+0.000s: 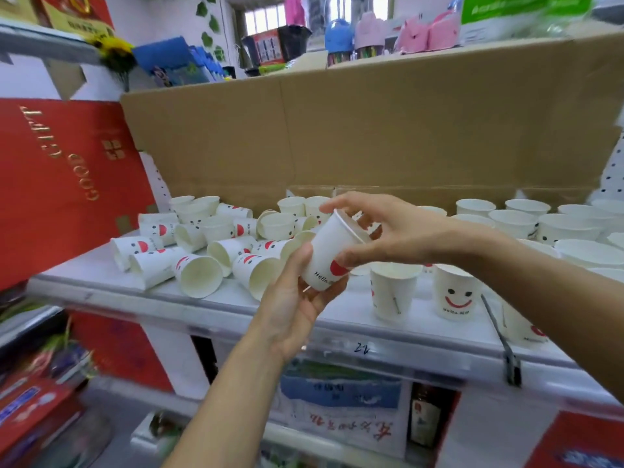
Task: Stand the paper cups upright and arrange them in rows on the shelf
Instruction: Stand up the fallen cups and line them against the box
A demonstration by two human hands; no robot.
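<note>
Shelf [84, 282] edge just below held cup [332, 251]

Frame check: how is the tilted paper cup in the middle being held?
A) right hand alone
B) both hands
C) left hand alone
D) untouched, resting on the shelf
B: the left hand grips the base of the paper cup while the right hand holds its rim, above the shelf.

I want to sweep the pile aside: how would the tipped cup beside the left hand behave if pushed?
The tipped cup would probably roll in a curve, being round and tapered. It looks empty and thin-walled, so likely light and easily dented.
</note>
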